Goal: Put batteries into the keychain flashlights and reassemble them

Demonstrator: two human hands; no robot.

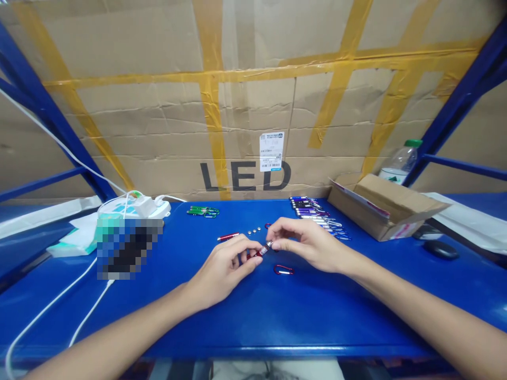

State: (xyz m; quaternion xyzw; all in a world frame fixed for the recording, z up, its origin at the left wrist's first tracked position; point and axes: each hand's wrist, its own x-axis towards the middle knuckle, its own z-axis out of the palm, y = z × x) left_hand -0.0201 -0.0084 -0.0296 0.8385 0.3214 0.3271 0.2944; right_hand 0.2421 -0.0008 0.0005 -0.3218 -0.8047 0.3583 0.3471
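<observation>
My left hand [225, 266] and my right hand [304, 243] meet over the middle of the blue table [253, 316], both pinching a small red keychain flashlight [264, 249] between their fingertips. A red carabiner clip [283, 270] lies on the table just in front of my right hand. Another red flashlight part [228, 237] and a row of small button batteries [254, 230] lie just behind my hands.
A pile of purple and silver flashlights [317, 214] lies at the back right beside an open cardboard box [384, 206]. Green flashlights [203, 211] lie at the back. A white power strip [132, 207] with cables sits left. A bottle [400, 161] and a black mouse [441, 249] are on the right.
</observation>
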